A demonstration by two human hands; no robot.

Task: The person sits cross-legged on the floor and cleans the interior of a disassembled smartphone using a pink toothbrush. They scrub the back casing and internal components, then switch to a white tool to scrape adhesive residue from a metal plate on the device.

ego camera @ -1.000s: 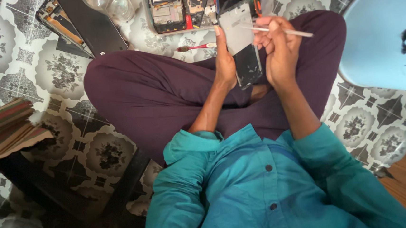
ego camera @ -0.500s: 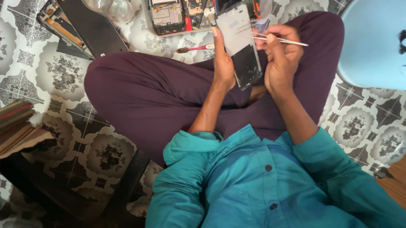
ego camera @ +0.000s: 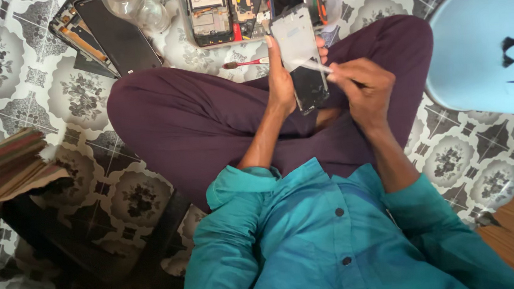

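I sit cross-legged on a patterned floor. My left hand (ego camera: 279,82) grips an opened phone frame (ego camera: 301,57), held upright above my lap, its pale upper half and dark lower half facing me. My right hand (ego camera: 366,85) is closed around a thin white tool (ego camera: 312,66), whose tip rests on the middle of the phone frame. A red-handled tool (ego camera: 245,63) lies on the floor just left of my left hand.
A tray of opened phones and parts (ego camera: 224,14) lies on the floor ahead. A dark phone panel (ego camera: 118,33) and a clear bottle (ego camera: 139,8) lie to its left. A light blue stool (ego camera: 491,43) stands at right, stacked boards (ego camera: 5,168) at left.
My right hand has turned the thin white tool: it pointed out to the right before, and its tip now lies against the phone frame. My left hand holds the frame steady.
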